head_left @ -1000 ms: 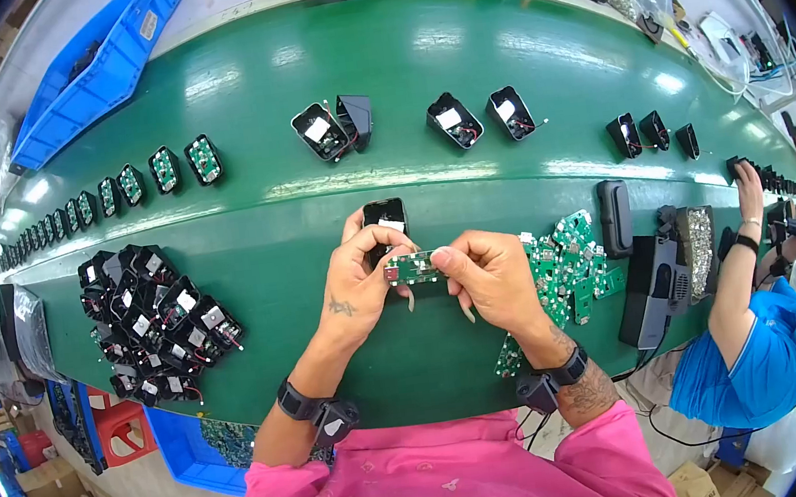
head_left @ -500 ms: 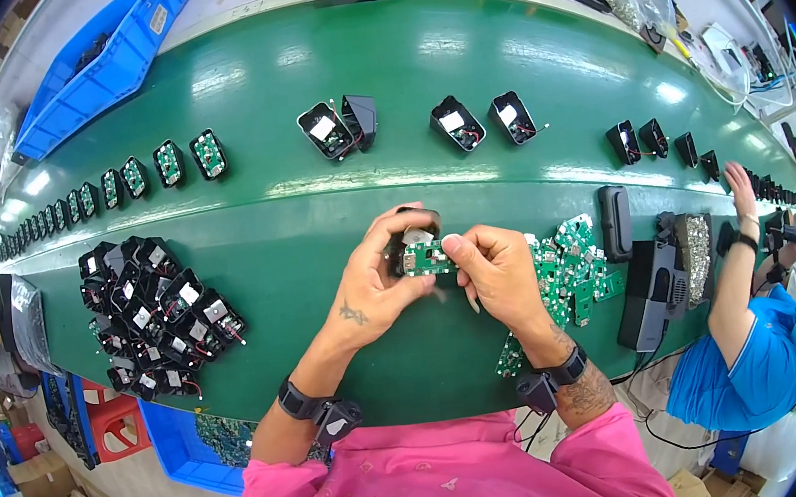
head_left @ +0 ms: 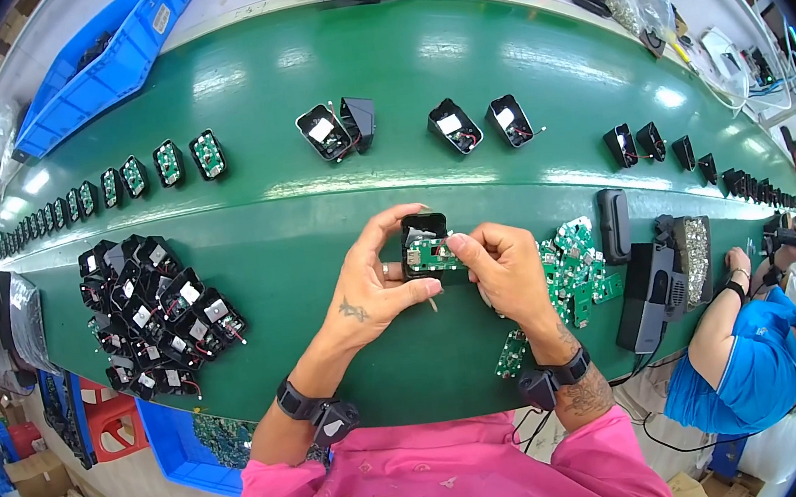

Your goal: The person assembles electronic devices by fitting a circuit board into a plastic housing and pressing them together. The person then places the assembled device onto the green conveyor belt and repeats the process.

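My left hand (head_left: 377, 275) is wrapped round a small black plastic housing (head_left: 423, 222), its open side facing up. A green circuit board (head_left: 432, 256) lies over the mouth of that housing, pinched at its right end by the thumb and fingers of my right hand (head_left: 506, 264). Whether the board sits inside or only rests on the rim, I cannot tell. A thin pale lead or stick pokes out below my left thumb. Right beside my right hand is a heap of loose green boards (head_left: 572, 263). Left of my hands lies a pile of black housings (head_left: 155, 311) with wires.
Black housings holding boards (head_left: 208, 154) line the far left of the green bench (head_left: 317, 228). Several open housings (head_left: 456, 126) stand behind my hands. A black-grey device (head_left: 651, 293) and a tray of small metal parts (head_left: 696, 259) lie right, near a co-worker in blue (head_left: 740, 362).
The housing in my left hand has tipped so its opening shows, with the board held against it. The co-worker's arm at the right has drawn back from the row of housings.
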`<state>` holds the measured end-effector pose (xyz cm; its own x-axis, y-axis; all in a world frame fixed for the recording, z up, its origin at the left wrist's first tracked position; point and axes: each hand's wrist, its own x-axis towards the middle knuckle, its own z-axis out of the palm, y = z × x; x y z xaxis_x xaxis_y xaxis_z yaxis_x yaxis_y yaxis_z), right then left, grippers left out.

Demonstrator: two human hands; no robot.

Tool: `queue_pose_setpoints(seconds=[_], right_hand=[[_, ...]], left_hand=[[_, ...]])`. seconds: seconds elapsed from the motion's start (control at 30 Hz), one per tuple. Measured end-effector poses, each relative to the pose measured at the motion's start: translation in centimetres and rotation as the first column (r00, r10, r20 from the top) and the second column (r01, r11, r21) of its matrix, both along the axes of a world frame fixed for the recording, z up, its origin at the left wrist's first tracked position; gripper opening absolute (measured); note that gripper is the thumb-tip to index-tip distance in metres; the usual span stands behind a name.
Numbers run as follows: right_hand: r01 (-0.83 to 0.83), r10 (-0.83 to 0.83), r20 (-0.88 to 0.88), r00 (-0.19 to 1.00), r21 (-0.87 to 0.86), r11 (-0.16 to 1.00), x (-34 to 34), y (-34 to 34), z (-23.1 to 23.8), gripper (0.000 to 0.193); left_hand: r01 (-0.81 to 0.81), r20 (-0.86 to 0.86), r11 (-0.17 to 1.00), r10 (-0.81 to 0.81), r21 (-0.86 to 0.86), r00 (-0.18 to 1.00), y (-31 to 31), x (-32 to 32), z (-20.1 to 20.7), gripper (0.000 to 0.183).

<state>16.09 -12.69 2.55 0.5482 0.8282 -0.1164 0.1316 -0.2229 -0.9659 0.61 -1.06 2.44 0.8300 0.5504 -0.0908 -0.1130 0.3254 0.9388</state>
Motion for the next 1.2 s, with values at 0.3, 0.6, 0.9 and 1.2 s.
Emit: queue_pose_setpoints(seconds=[0.3, 0.6, 0.9, 1.2], right_hand=[[-0.100, 0.100, -0.042, 0.994, 0.019, 0.995, 0.9, -0.5, 0.4, 0.036], [-0.115, 0.118, 0.122, 0.985, -0.027, 0.993, 0.0, -0.4, -0.3, 0.027], [-0.170, 0.046, 0.461, 0.886, 0.231, 0.958, 0.2, -0.2, 0.1, 0.018], [-0.199, 0.105, 0.324, 0.940, 0.272, 0.942, -0.4, -0.3, -0.5, 0.013]], left_hand=[[0.027, -0.006, 0.985, -0.029, -0.168, 1.000, 0.0, -0.1, 0.5, 0.089], [0.097, -0.091, 0.975, -0.117, -0.198, 0.989, -0.1, -0.1, 0.7, 0.072], [0.134, -0.088, 0.977, -0.150, -0.166, 0.985, -0.4, 0.0, 0.4, 0.062], [0.148, -0.092, 0.961, -0.174, -0.233, 0.980, -0.8, 0.2, 0.5, 0.060]])
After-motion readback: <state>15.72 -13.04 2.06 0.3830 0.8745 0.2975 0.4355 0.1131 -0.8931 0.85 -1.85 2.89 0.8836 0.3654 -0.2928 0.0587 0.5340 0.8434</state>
